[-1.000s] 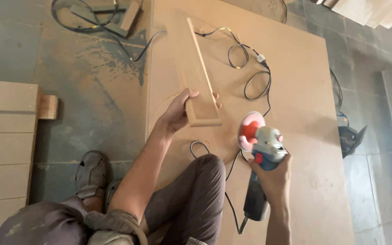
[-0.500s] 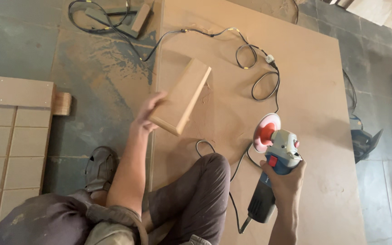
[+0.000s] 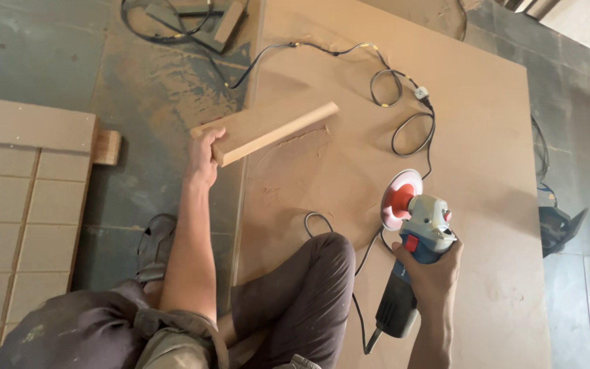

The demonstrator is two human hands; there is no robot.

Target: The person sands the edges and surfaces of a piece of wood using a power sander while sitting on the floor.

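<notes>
My left hand (image 3: 204,155) grips one end of a long flat wooden board (image 3: 265,131) and holds it in the air, its far end pointing right over the big brown sheet (image 3: 486,137) on the floor. My right hand (image 3: 431,268) is wrapped around the dark blue body of an angle grinder (image 3: 414,239) with a grey head and a red-and-white sanding disc (image 3: 401,199), held just above the sheet. Its black cord (image 3: 404,123) loops across the sheet. My bent knee (image 3: 312,273) is between both arms.
A stack of grooved wooden panels (image 3: 15,205) lies at the left with a small wood block (image 3: 107,147) beside it. Cables and flat pieces (image 3: 192,20) lie at the top. Another dark power tool (image 3: 558,222) sits on the grey tiled floor at the right. Sawdust covers the floor.
My left hand lifted the board off the sheet and swung it left, turning it from lengthwise to nearly crosswise. The grinder in my right hand stayed about where it was.
</notes>
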